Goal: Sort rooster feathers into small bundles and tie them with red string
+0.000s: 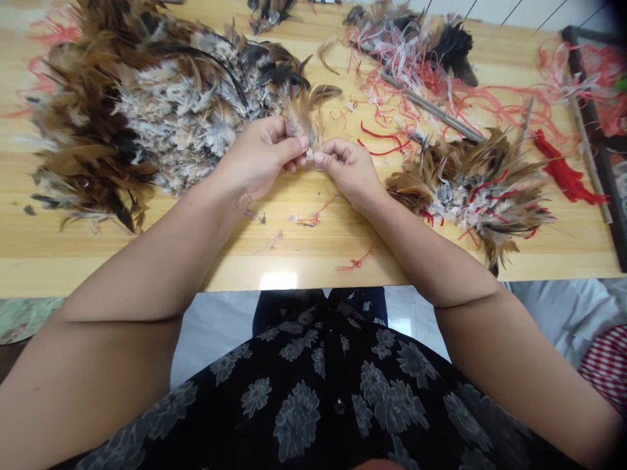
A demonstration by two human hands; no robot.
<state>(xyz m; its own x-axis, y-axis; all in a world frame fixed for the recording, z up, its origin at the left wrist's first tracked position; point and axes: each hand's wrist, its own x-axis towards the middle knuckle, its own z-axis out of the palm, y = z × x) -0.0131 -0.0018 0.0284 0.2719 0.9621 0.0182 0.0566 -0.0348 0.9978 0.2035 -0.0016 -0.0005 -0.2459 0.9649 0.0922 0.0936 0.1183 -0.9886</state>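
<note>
My left hand (259, 156) and my right hand (350, 171) meet above the middle of the wooden table (304, 261). Both pinch a small bunch of brown feathers (306, 114) by the quills, the tips fanning away from me. The left fingers curl round the bunch from the left. The right thumb and forefinger pinch its base. A big heap of brown, black and white feathers (147, 104) lies just left of the left hand.
A smaller bundle of feathers tied with red string (480, 186) lies right of the right hand. Red and white string scraps (416, 59), thin sticks (431, 108) and a red tassel (563, 173) cover the far right. A dark frame (595, 130) borders the right edge.
</note>
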